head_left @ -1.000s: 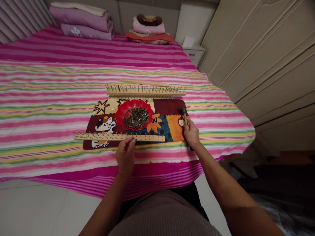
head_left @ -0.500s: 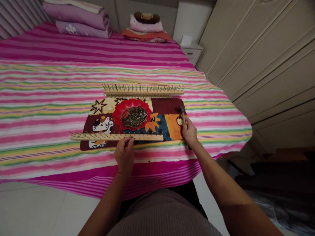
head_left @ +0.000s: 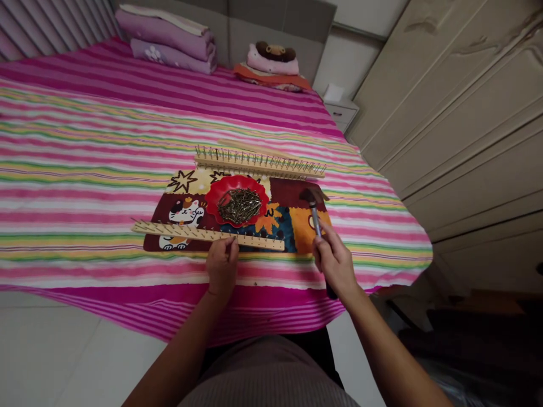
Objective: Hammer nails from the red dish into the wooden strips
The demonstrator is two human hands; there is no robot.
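My right hand (head_left: 337, 261) is closed round the handle of a claw hammer (head_left: 314, 210), whose dark head points away from me over the right part of a patterned mat (head_left: 303, 189). My left hand (head_left: 223, 263) has its thumb and fingers pinched on the near edge of a light wooden strip (head_left: 263, 242); whether a nail is also between the fingertips, I cannot tell. Rows of nails stand up from this strip, many of them tilted. Just behind it, a red scalloped bowl (head_left: 214, 195) holds a heap of loose nails (head_left: 240, 205).
Behind the bowl lie more wooden strips (head_left: 258, 165) with dense rows of upright nails. Everything rests on a striped bedspread (head_left: 85, 209). Folded bedding (head_left: 169, 42) and a small pile with a brown plush item (head_left: 275, 52) sit farther back. A wardrobe (head_left: 458, 113) flanks the right side.
The hammer has come up and toward me, its head now seen side-on. My left hand remains on the strip. The whole view has turned slightly.
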